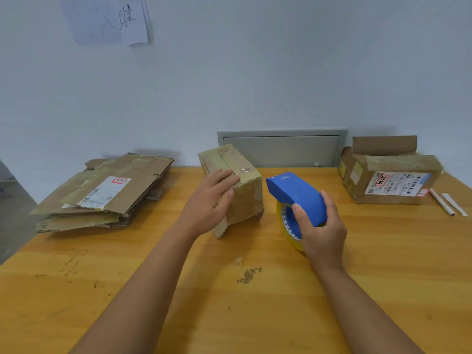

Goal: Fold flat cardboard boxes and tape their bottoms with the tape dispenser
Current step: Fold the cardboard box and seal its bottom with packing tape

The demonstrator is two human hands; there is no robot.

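Both hands work above the wooden bench (76,272). On the left, the left hand (212,200) lies released, fingers straight, flat against the folded box (245,198) at 12 o'clock; that one box is worn brown cardboard, thickly wrapped in yellowed tape, a flap sticking out low at its near corner. At 1 o'clock the right hand (321,226) grasps the one tape dispenser (298,195), a blue shell over a yellow roll, just beside the box. At 10 o'clock sits one stack of flat boxes (102,192), a white label on top. At 2 o'clock stands one taped, labelled box (390,175), two white sticks (449,204) beside it.
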